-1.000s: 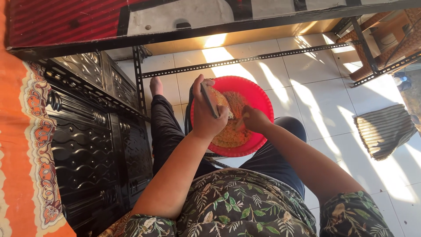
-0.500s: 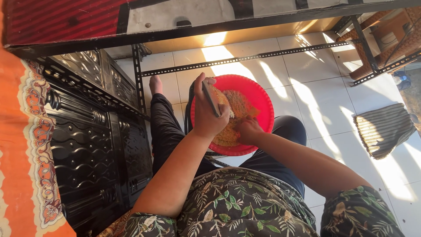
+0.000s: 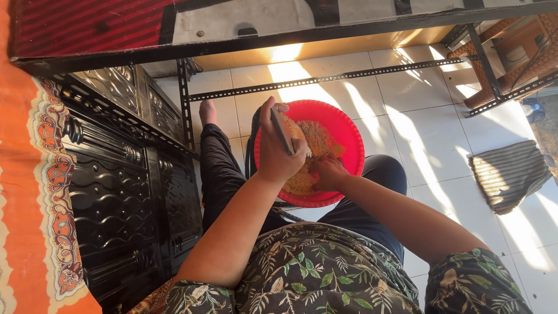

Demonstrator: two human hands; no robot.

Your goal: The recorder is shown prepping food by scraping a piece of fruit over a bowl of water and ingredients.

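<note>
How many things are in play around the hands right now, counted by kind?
Red plastic basin: 1
Flat grater-like tool, held in the left hand: 1
Heap of orange-brown shreds in the basin, touched by the right hand: 1
Striped cloth on the floor: 1
Total: 4

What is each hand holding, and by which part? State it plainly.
The left hand has its grip around the lower part of a flat grater over the red bowl. The right hand rests in the shredded food; whether it holds anything cannot be told.
</note>
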